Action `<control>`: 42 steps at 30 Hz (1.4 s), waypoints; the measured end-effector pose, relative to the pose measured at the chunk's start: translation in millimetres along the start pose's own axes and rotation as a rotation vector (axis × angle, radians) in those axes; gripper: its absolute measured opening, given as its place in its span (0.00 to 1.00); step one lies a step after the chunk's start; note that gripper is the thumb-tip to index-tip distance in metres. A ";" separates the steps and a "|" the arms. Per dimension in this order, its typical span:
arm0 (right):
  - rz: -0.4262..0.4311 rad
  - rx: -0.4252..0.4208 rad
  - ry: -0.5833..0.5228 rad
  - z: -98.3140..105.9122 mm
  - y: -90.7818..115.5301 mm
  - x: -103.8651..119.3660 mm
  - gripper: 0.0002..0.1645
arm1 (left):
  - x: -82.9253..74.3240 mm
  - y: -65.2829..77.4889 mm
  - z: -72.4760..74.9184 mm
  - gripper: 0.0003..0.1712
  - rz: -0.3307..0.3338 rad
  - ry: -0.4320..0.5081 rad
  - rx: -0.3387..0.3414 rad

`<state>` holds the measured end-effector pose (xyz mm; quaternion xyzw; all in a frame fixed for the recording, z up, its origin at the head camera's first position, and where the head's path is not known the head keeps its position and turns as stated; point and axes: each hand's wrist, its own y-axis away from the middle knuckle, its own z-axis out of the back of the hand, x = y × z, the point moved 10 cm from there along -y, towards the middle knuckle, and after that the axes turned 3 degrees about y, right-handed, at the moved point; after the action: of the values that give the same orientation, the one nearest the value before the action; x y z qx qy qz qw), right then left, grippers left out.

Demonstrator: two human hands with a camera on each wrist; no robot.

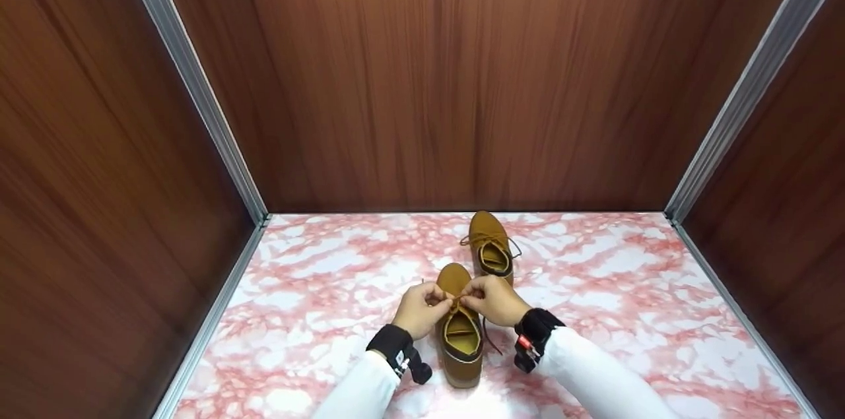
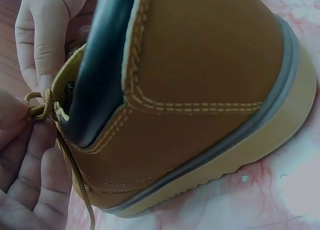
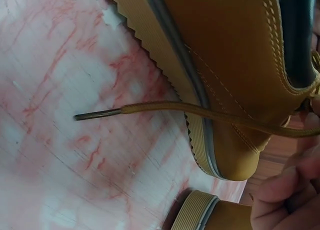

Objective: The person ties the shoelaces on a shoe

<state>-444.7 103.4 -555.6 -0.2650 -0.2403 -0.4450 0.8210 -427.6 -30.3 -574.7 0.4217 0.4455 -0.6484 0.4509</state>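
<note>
A tan lace-up shoe [image 1: 463, 373] stands on the marbled surface, toe pointing away from me. Over its lacing, my left hand [image 1: 417, 312] and right hand [image 1: 500, 301] meet with fingertips almost together. Each pinches the brown shoelace between thumb and fingers. In the left wrist view the shoelace [image 2: 47, 107] forms a small loop and knot at the fingertips, just above the shoe's opening. One loose end hangs down the shoe's side; in the right wrist view a lace end [image 3: 155, 106] with a dark tip trails past the sole.
A matching shoe [image 1: 487, 226] stands just beyond and to the right, its lace tied in a bow. The red and white marbled surface [image 1: 317, 340] is enclosed by brown wood-grain panels [image 1: 422, 76] at the back and sides, with metal strips along the corners.
</note>
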 end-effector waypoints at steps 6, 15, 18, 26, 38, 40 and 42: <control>-0.011 -0.065 0.060 0.5 2.1 -1.8 0.07 | -1.0 2.7 0.5 0.04 -0.044 -0.031 -0.025; 0.013 -0.222 0.098 2.7 3.1 -0.1 0.13 | -6.0 8.6 2.7 0.06 -0.116 -0.108 -0.048; 0.010 -0.265 0.103 3.1 3.9 1.4 0.13 | -5.3 10.1 2.2 0.06 -0.136 -0.120 -0.053; -0.089 -0.161 -0.037 -3.9 5.0 -10.0 0.11 | -4.7 11.1 2.1 0.06 -0.133 -0.116 -0.047; -0.240 0.138 -0.475 -18.7 13.9 -28.8 0.16 | -11.6 11.8 -1.8 0.07 -0.168 -0.133 -0.026; -0.240 0.130 -0.491 -18.1 14.6 -29.3 0.16 | -13.3 12.4 -2.4 0.06 -0.183 -0.142 -0.021; -0.235 0.110 -0.489 -17.4 14.9 -29.8 0.16 | -15.5 13.3 -3.4 0.06 -0.206 -0.154 -0.015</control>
<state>-443.6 117.0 -590.6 -0.2900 -0.4840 -0.4465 0.6945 -410.6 -26.5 -563.4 0.3192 0.4552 -0.7186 0.4177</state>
